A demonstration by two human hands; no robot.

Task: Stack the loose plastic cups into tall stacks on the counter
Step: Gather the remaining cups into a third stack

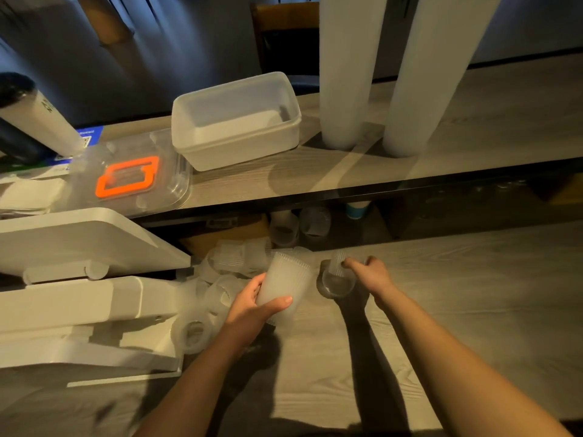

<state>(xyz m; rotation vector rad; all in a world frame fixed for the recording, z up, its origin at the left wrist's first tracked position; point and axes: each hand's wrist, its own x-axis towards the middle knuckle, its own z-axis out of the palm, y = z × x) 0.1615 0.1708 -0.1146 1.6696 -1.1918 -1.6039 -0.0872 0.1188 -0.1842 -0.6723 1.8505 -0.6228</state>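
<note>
My left hand [252,305] grips a short stack of frosted plastic cups [288,279], tilted with the rims pointing away from me. Just to its right, my right hand [367,274] pinches the rim of a single clear cup [336,280] that lies on its side on the lower wooden counter [457,294]. Several loose cups [220,291] lie jumbled to the left of my left hand. Two tall white cup stacks [350,74] [432,74] stand on the upper shelf.
A white lidded bin [236,121] and a clear lid with an orange seal [129,176] sit on the upper shelf [315,178]. A white machine [79,279] fills the left side. More cups [299,225] and a blue paper cup [356,209] stand under the shelf.
</note>
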